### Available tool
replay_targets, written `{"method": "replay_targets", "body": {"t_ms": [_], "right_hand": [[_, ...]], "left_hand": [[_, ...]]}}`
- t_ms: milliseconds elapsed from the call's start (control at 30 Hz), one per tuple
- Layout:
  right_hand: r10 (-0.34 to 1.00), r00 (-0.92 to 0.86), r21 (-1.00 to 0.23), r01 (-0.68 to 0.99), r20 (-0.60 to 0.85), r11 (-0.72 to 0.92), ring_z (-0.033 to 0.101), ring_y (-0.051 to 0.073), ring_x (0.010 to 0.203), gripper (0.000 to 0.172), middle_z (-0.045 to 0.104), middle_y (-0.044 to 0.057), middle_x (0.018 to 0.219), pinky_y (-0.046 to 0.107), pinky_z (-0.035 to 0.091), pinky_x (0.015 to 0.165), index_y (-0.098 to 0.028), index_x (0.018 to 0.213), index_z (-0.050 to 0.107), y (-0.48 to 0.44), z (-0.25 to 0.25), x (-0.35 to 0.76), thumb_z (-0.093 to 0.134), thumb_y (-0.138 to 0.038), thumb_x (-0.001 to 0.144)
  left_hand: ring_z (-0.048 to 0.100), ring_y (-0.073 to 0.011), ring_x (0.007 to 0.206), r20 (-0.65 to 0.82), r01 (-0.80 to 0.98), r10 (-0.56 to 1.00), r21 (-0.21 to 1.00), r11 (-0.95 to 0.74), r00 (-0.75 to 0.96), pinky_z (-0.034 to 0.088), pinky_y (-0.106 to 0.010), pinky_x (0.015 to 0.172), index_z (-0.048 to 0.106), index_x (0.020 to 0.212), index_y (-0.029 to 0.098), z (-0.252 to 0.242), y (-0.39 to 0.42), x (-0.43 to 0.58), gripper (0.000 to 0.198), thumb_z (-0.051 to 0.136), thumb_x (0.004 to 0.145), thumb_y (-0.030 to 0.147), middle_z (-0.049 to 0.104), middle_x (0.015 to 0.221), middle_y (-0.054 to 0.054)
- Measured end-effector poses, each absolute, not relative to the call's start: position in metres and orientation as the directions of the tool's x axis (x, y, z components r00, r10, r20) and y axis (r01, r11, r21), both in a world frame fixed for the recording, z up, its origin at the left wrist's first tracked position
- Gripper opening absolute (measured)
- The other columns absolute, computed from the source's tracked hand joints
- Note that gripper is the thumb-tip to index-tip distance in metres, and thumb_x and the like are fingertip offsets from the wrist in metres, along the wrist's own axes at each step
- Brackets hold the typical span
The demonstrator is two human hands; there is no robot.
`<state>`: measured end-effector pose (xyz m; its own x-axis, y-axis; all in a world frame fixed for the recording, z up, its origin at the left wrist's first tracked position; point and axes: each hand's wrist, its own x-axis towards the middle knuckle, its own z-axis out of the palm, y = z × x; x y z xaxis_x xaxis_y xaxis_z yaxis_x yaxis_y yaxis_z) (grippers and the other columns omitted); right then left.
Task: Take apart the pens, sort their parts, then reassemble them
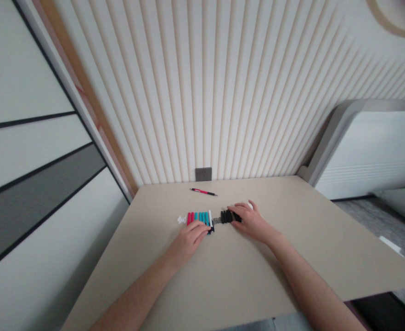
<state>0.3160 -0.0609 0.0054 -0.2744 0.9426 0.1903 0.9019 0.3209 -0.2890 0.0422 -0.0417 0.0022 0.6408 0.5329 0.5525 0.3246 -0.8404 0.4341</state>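
A row of short pink and teal tubes (202, 217), which look like pen barrels, lies side by side on the table. One white stick (210, 218) is at the row's right end. My left hand (191, 236) reaches over the near ends of the row, its fingers pressed together beside small black pieces (212, 227); what its fingertips pinch is too small to tell. To the right are small metal springs (217, 220), then a row of black tubes (226, 216). My right hand (249, 220) curves over that row's right end, thumb and fingers around black tubes and partly hiding them.
Small clear or white bits (182, 219) lie left of the coloured row. A red and black pen (204, 191) rests farther back on the beige table (147, 294). Behind are a wall socket (203, 174) and a ribbed wall; a bed headboard (371, 151) stands at right.
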Motion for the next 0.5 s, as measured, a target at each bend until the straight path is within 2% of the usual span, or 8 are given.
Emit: {"method": "replay_targets", "body": {"t_ms": [100,300,500], "right_hand": [[0.944,-0.269,-0.296,0.901,0.189,0.316,0.049,0.022,0.123,0.050,0.060,0.008,0.128,0.054,0.010,0.113,-0.026,0.134,0.049,-0.0616,0.0067,0.3151,0.054,-0.025,0.084],[0.947,-0.282,-0.337,0.886,0.156,0.319,0.043,0.024,0.130,0.058,0.057,0.009,0.133,0.057,0.008,0.112,-0.027,0.141,0.042,-0.0594,0.0044,0.3149,0.053,-0.026,0.083],[0.949,-0.274,-0.336,0.889,0.159,0.313,0.045,0.023,0.127,0.058,0.057,0.009,0.131,0.055,0.009,0.113,-0.027,0.140,0.043,-0.0587,0.0045,0.3161,0.054,-0.028,0.083]], "left_hand": [[0.064,-0.0145,0.091,0.550,0.327,0.536,0.436,-0.838,0.640,0.054,-0.028,0.085,0.064,0.106,0.018,0.0023,-0.0421,0.0420,0.020,0.047,0.096,0.016,0.065,0.098,-0.006],[0.064,-0.0142,0.090,0.540,0.328,0.543,0.447,-0.833,0.643,0.054,-0.028,0.084,0.064,0.106,0.018,0.0035,-0.0426,0.0424,0.020,0.047,0.096,0.016,0.065,0.098,-0.005],[0.064,-0.0143,0.090,0.542,0.325,0.538,0.442,-0.836,0.645,0.054,-0.029,0.085,0.064,0.106,0.018,0.0031,-0.0422,0.0419,0.020,0.047,0.097,0.017,0.065,0.098,-0.005]]}}
